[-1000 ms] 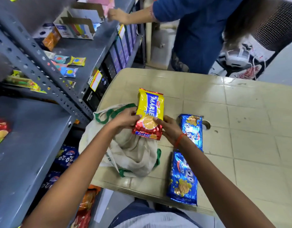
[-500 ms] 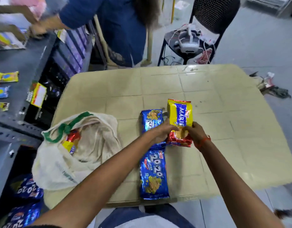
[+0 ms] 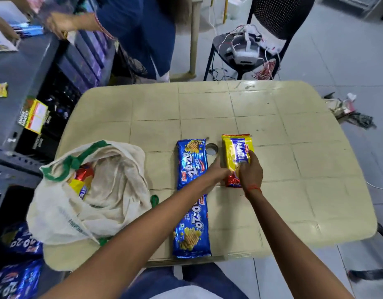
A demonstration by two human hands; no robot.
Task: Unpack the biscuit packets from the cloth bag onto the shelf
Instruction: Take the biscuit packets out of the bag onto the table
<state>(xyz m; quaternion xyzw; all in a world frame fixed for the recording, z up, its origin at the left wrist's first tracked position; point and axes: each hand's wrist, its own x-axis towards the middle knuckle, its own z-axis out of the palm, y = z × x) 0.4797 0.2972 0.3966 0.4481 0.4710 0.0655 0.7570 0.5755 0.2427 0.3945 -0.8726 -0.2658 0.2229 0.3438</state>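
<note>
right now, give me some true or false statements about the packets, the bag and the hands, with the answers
1. The yellow Marie packet lies on the table. True.
2. The cloth bag is empty. False: a yellow and red packet shows inside it.
3. Two blue 20-20 packets lie end to end on the table. True.
4. The right hand is inside the bag. False: it rests on the Marie packet.
5. The left hand is at the Marie packet's left edge. True.
6. The Marie packet lies left of the blue packets. False: it lies to their right.

"20-20" on far blue biscuit packet (image 3: pixel 192 162) and near blue packet (image 3: pixel 191 229); "MAR…" on yellow packet (image 3: pixel 237 156); "…ARIE" on packet in cloth bag (image 3: pixel 81 190).
</note>
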